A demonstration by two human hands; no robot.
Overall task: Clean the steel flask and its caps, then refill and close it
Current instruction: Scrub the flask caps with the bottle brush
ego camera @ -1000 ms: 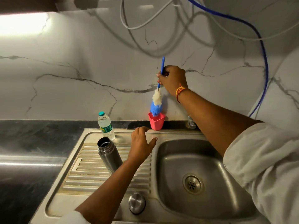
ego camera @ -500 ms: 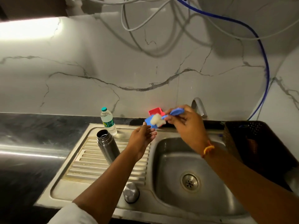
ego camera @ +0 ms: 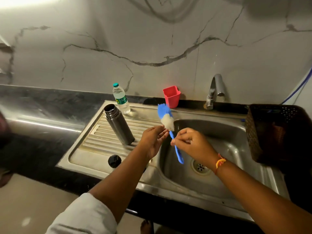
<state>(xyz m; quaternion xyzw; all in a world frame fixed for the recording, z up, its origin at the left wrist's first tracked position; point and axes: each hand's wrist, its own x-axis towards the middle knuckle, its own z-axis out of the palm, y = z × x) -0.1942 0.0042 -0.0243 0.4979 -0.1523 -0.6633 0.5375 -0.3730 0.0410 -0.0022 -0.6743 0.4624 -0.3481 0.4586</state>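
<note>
While your right hand (ego camera: 190,144) pinches the brush (ego camera: 166,118) partway down its blue handle, thumb and curled fingers closed on it, the handle's free end hangs down over the sink (ego camera: 236,137) and the head points up and away from you. Blue bristles sit at the tip, white ones below them. Your left hand (ego camera: 152,141) is up beside it, fingers relaxed and loosely spread, the fingertips just touching the bottom of the white bristles and gripping nothing. An orange thread (ego camera: 220,162) circles your right wrist. Look left: the flask (ego camera: 118,125) stands on its base on the ribbed drainboard (ego camera: 94,141), mouth open, no hand on it, well apart from the brush. One dark round cap (ego camera: 114,160) lies on the drainboard's front edge, near your left forearm. Behind the flask, just beside it, stands a small water bottle (ego camera: 120,100) with a teal lid. A red cup (ego camera: 171,96) sits at the back against the wall, right behind the brush head, and the tap (ego camera: 215,88) arches over the sink's back edge. At the far right, a dark basket (ego camera: 273,132) rests against the sink's rim.
</note>
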